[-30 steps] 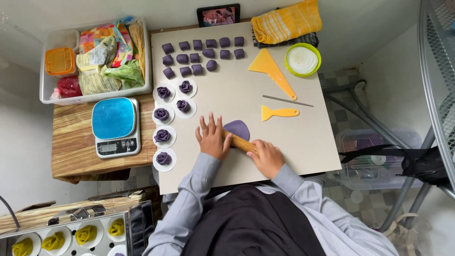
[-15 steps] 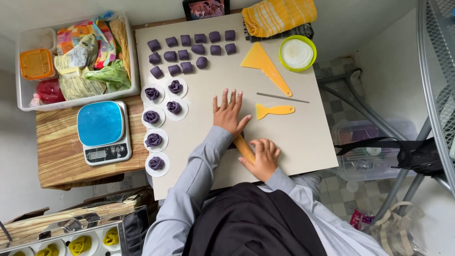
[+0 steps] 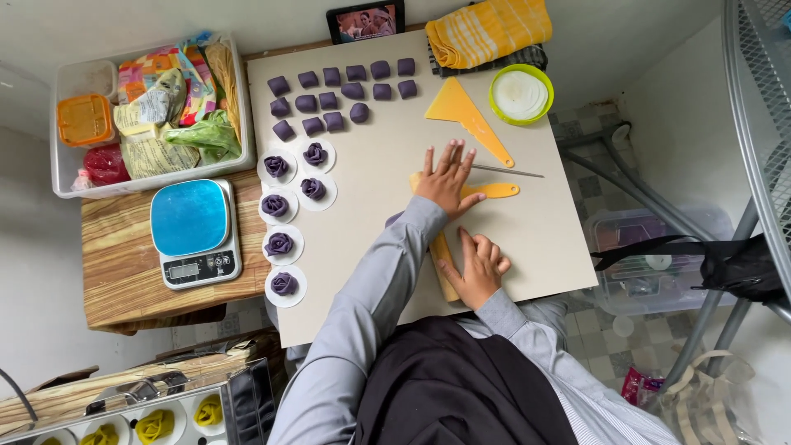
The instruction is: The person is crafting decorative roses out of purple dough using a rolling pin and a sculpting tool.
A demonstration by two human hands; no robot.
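My left hand (image 3: 449,177) lies flat with fingers spread on the far end of a wooden rolling pin (image 3: 442,262), which lies on the beige board (image 3: 544,239). My right hand (image 3: 479,269) rests flat on the pin's near end, thumb against the wood. A sliver of flattened purple dough (image 3: 394,218) peeks out beside my left sleeve; the rest is hidden under arm and pin. A yellow spatula (image 3: 493,190) and a thin metal rod (image 3: 509,170) lie just past my left fingertips.
Purple dough cubes (image 3: 342,89) sit in rows at the board's far left, and purple dough roses on white rounds (image 3: 284,222) line its left edge. Also here are a yellow scraper (image 3: 461,111), green-rimmed bowl (image 3: 519,94), blue scale (image 3: 194,231), ingredient tub (image 3: 148,107), yellow towel (image 3: 490,31) and phone (image 3: 366,21).
Both hands have pushed the rolling pin away across the board. My left hand has slid further out toward the spatula, and the purple dough is now mostly covered.
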